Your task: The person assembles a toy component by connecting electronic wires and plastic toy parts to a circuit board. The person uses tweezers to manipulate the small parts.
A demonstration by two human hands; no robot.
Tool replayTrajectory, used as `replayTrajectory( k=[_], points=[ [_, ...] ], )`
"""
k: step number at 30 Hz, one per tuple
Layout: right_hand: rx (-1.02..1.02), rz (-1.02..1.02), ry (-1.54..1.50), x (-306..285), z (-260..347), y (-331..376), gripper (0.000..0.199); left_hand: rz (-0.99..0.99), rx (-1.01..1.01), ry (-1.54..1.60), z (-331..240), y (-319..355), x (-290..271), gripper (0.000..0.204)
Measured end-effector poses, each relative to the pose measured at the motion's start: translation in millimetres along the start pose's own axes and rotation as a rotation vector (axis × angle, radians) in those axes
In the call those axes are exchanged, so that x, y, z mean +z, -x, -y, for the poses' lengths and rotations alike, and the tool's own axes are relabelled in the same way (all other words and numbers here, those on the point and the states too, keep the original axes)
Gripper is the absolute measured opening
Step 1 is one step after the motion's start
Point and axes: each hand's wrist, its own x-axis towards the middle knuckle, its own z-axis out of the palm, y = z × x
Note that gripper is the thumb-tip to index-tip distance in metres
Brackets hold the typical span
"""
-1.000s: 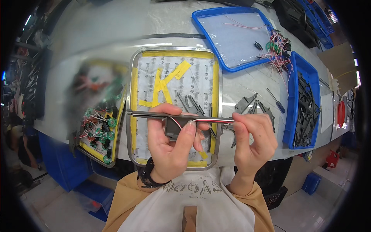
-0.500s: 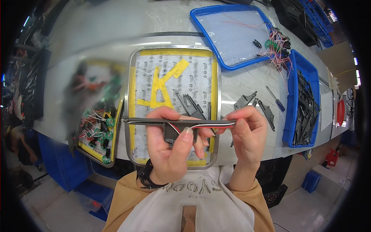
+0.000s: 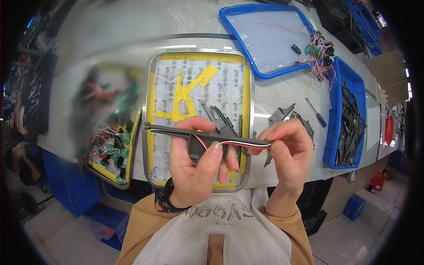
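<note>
A long dark grey plastic part (image 3: pixel 176 131) is held level above the metal tray (image 3: pixel 152 172), its right end dipping slightly. My left hand (image 3: pixel 196 163) grips its middle, the thumb pressed near red, black and white wires (image 3: pixel 243 142) that run along the part. At the right end, my right hand (image 3: pixel 287 150) pinches the wires and the tip between thumb and fingers. More dark grey plastic parts (image 3: pixel 226 126) lie on the tray's lined surface, partly behind my left hand. Yellow tape (image 3: pixel 181 95) crosses that lining.
At left, a second tray (image 3: pixel 106 176) holds green circuit boards with wires; its far part is blurred. A blue tray (image 3: pixel 251 66) with wired pieces stands far right, beside a blue bin (image 3: pixel 331 150) of dark parts. A screwdriver (image 3: pixel 319 117) and loose dark pieces (image 3: pixel 280 112) lie nearby.
The grey part has tilted, its left end rising and its right end dropping a little. My right hand has shifted slightly right and down, still pinching the wires.
</note>
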Motion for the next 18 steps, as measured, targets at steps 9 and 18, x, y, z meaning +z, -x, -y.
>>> replayTrajectory(
  k=[9,18],
  points=[
    [-0.498,-0.058,0.778,0,-1,-8,0.017,-0.054,0.062,-0.098,3,1,-4,0.023],
    [-0.390,0.068,0.663,-3,11,-8,0.019,0.060,0.170,-0.070,3,4,-2,0.023]
  ],
)
